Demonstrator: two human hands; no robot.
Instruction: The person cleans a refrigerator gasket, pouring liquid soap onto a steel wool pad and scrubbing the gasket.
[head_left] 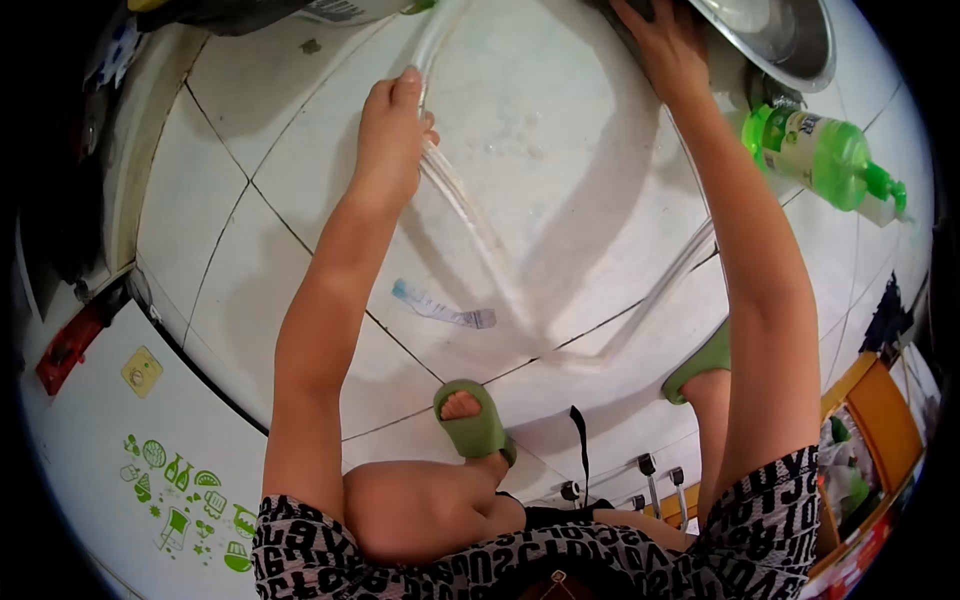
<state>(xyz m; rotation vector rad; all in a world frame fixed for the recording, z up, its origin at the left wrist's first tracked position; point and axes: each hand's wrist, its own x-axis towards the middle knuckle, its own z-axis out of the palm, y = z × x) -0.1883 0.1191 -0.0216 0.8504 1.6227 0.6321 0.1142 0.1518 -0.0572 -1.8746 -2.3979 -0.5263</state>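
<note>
My left hand (393, 130) is closed round a pale, translucent hose (462, 200) at the upper middle. From there the hose runs down over the white tiled floor, bends near the centre and rises again to the right. My right hand (668, 45) is at the top edge, beside a metal basin (790, 45); its fingers lie against a dark object that the frame cuts off, and their grip is unclear. A green liquid bottle (815, 155) lies on its side below the basin, right of my right forearm.
A small crumpled wrapper (440, 306) lies on the floor between my arms. My feet wear green slippers (470, 420). At the lower left is a white panel with green prints (190, 480); at the lower right, an orange-framed container (880, 430). Dark items line the upper left.
</note>
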